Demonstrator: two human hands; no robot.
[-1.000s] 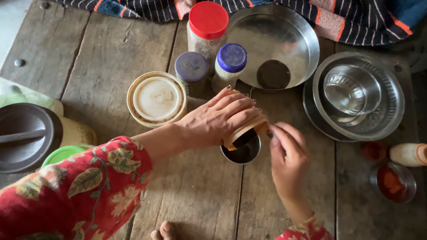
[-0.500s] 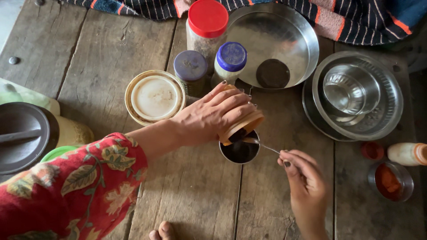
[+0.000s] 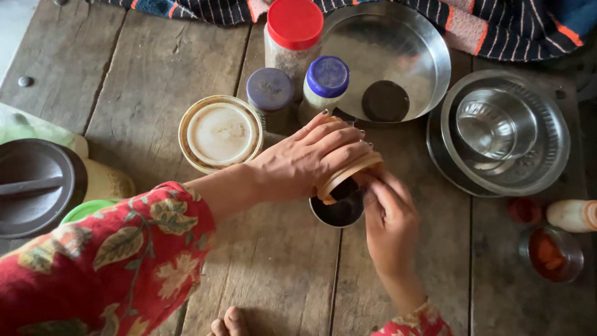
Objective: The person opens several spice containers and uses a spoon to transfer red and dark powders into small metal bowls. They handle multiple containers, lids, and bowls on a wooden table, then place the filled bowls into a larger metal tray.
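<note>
Now I see a tan jar tipped over a small round steel cup at the centre of the rough plank table.
Left hand wraps the smooth jar; right hand has fingertips pinched at its mouth, what they pinch I cannot tell.

Worn wooden planks (bolted), striped cloth behind.

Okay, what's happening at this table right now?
A person's left hand holds a tan jar tipped over a small steel cup of dark contents. The right hand has its fingers at the jar's mouth; any tool in it is hidden. Lidded jars, a tan lid and steel plates stand nearby on the wooden table.
</note>
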